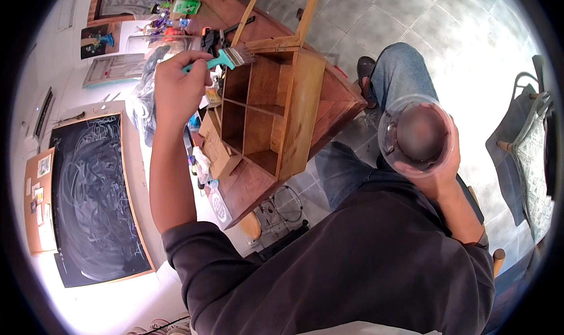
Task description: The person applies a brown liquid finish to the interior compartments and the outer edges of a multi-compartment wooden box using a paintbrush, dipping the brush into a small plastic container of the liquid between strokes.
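My left hand [183, 88] is closed around the turquoise handle of a paintbrush [224, 59]. The brush's bristles meet the top left of a wooden cabinet [305, 109] in this view; whether they touch it I cannot tell. The cabinet has several open compartments and a light wooden frame [275, 43] at its far end. Off to the right, my right hand [449, 158] grips a clear plastic cup [405, 109] from its outer side. Dark liquid [420, 132] lies in the bottom of the cup.
The cabinet stands on a reddish wooden table [338, 109]. Beside it are a cardboard box [218, 150], a plastic bag [147, 94] and assorted clutter. A chalkboard [97, 197] hangs at left. A chair [531, 153] stands at right on the tiled floor [382, 12].
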Demonstrator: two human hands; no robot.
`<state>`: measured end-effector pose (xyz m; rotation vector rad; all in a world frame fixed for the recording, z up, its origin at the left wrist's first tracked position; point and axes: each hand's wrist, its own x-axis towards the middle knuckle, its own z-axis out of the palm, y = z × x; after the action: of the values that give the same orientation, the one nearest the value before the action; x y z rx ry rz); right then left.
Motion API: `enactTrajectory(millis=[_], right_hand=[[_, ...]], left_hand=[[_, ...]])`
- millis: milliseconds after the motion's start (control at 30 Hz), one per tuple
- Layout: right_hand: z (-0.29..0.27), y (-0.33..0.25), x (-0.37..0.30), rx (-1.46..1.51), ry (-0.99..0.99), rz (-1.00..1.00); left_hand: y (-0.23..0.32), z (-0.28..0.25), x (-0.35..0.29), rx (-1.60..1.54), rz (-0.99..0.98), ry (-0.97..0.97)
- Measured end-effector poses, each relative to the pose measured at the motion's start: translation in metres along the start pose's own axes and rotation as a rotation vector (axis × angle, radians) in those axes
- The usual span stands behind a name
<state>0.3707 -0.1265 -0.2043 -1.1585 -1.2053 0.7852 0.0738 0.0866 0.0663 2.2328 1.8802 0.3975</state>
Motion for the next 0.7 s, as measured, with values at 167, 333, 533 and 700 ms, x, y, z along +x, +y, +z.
enactTrajectory(millis=[167,333,533,700], right_hand=[[-0.003,0.001,0.002,0.003,0.009,0.016],[0.001,0.000,0.002,-0.010,-0.009,0.019],[0.002,-0.001,0.002,0.036,0.000,0.047],[0.006,0.002,0.002,0.078,0.009,0.066]], left_hand=[[-0.016,-0.007,-0.004,0.122,-0.084,-0.153],[-0.017,0.003,0.008,-0.400,-0.144,0.054],[-0.044,-0.014,0.003,-0.163,-0.293,-0.155],[-0.060,-0.045,0.006,-0.240,-0.264,-0.119]])
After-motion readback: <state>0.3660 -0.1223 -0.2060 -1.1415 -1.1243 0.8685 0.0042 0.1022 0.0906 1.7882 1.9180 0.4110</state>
